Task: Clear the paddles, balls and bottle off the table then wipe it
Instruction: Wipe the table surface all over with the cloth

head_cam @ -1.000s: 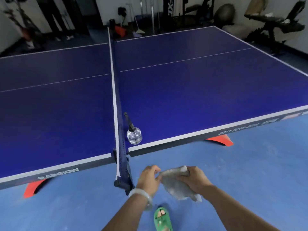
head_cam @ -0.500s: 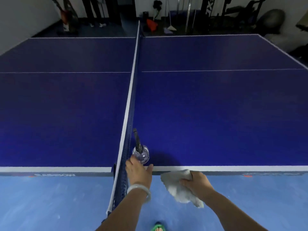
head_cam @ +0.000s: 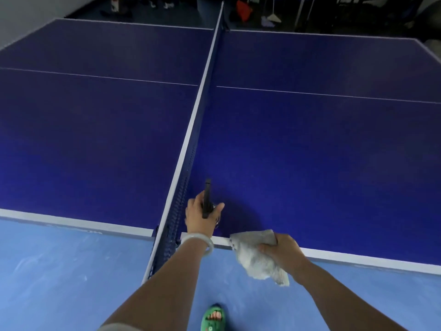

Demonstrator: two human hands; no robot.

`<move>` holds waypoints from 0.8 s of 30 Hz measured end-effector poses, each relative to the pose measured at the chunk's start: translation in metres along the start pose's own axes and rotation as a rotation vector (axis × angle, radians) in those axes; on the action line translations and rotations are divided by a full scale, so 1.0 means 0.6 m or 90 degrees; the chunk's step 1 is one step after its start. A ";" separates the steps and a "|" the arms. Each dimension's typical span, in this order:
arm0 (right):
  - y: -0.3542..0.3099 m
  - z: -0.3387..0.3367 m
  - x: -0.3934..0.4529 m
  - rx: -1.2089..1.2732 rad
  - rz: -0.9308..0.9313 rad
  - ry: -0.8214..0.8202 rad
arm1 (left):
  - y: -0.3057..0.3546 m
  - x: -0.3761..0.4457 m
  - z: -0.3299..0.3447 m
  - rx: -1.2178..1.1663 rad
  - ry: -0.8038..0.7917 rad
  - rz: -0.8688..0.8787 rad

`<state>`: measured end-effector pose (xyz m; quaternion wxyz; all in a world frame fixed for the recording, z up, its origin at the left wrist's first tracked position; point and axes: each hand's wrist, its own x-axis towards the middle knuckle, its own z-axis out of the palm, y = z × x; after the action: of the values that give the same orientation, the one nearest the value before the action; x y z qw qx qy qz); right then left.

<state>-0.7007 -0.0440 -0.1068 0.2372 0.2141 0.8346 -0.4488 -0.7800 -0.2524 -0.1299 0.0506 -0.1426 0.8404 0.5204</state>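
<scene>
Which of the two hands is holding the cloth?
The right hand grips the grey cloth at the table edge; the left hand, with the bangle, grips the bottle.

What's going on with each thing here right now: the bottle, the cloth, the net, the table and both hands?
Bottle: upright by the net, gripped.
Left hand: wrapped round the bottle.
Cloth: crumpled, overhanging the table edge.
Right hand: clutching the cloth.
Net: up, stretched across.
Table: bare blue top.
</scene>
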 end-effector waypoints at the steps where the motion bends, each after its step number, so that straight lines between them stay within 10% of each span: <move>1: 0.006 -0.004 0.000 0.003 0.005 0.005 | 0.001 -0.002 0.003 0.012 -0.012 0.019; 24: 0.324 -0.104 -0.251 0.272 0.206 0.354 | 0.086 -0.278 0.251 0.080 -0.539 0.161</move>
<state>-0.4827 0.0856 -0.1143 0.0197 0.5011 0.7101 -0.4942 -0.6456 -0.0657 -0.1147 0.3349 0.1902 0.7864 0.4830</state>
